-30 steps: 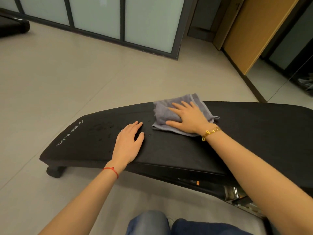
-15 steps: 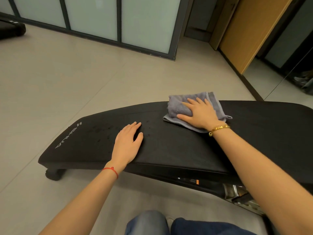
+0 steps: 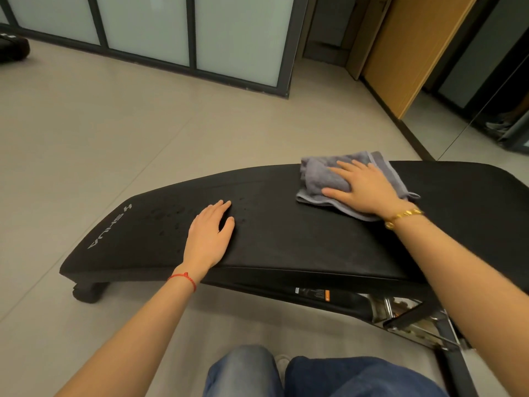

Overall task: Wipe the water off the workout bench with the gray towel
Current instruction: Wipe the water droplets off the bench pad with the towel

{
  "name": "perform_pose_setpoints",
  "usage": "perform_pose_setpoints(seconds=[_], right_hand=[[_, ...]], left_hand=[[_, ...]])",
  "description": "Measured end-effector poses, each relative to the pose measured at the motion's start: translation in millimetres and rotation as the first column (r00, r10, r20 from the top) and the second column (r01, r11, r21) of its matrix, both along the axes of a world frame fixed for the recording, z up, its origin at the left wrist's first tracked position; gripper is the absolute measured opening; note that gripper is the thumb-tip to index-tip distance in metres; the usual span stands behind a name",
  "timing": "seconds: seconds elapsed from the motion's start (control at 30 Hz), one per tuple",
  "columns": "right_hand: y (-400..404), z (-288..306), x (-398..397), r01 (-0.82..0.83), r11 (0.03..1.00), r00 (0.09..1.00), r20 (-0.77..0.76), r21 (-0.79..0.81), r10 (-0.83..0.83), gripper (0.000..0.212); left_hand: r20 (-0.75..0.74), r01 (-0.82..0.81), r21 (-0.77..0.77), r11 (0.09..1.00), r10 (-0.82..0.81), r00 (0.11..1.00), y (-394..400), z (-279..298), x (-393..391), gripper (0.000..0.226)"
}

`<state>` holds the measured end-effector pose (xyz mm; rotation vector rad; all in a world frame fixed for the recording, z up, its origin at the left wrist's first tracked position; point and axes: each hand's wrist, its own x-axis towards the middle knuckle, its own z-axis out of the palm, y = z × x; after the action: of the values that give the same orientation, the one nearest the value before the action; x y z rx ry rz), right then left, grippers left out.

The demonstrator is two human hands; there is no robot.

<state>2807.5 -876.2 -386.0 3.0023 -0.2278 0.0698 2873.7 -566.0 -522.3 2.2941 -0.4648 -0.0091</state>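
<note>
- The long black padded workout bench [image 3: 286, 224] has a matt, leather-like cover, faintly grained and speckled with darker wet spots.
- The crumpled gray terry-cloth towel [image 3: 320, 179] looks soft and nappy, with a flat woven hem.
- The shiny chrome metal bracket under the bench [image 3: 400, 313] is glossy and reflective.
- The pale tiled floor [image 3: 114, 133] is smooth with a dull sheen.
</note>
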Motion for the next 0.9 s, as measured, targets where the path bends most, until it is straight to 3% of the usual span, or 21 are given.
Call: perform_pose_setpoints(seconds=[0.07, 0.13, 0.23, 0.37, 0.47, 0.6, 0.67, 0.77, 0.9], right_hand=[[18, -13, 24, 0.042, 0.999, 0.999, -0.024, -0.034, -0.042, 0.073], [39, -21, 22, -0.023, 0.999, 0.999, -0.046, -0.039, 0.022, 0.076], [59, -15, -26, -0.187, 0.982, 0.981, -0.045, 0.013, 0.187, 0.092], [48, -4, -98, -0.284, 0.955, 0.959, 0.005, 0.090, 0.284, 0.077], [18, 10, -97, -0.198, 0.975, 0.980, 0.043, 0.097, 0.194, 0.078], [3, 5, -26, 0.037, 0.999, 0.997, 0.072, 0.002, -0.037, 0.073], [20, -11, 2, 0.071, 0.996, 0.996, 0.054, -0.060, -0.068, 0.070], [60, -28, -1, -0.074, 0.996, 0.997, 0.004, -0.052, 0.074, 0.071], [81, -20, -61, -0.236, 0.972, 0.971, -0.034, 0.018, 0.237, 0.079]], left_hand=[[-0.006, -0.001, -0.006, 1.000, 0.001, 1.000, 1, 0, 0, 0.048], [-0.003, -0.001, 0.000, 1.000, 0.001, 1.000, 1, 0, 0, 0.049], [-0.002, 0.005, 0.004, 1.000, -0.005, 1.000, 1, 0, 0, 0.049], [-0.003, 0.008, -0.004, 1.000, -0.008, 1.000, 1, 1, 0, 0.049], [-0.003, 0.008, -0.001, 1.000, -0.008, 1.000, 1, 1, 0, 0.048], [-0.002, 0.007, 0.000, 1.000, -0.007, 1.000, 1, 0, -1, 0.048], [-0.003, 0.008, -0.010, 1.000, -0.008, 1.000, 0, 0, -1, 0.048], [0.000, 0.009, -0.015, 1.000, -0.009, 1.000, 1, -1, 0, 0.048], [0.005, 0.013, -0.024, 1.000, -0.013, 1.000, 1, -1, 0, 0.048]])
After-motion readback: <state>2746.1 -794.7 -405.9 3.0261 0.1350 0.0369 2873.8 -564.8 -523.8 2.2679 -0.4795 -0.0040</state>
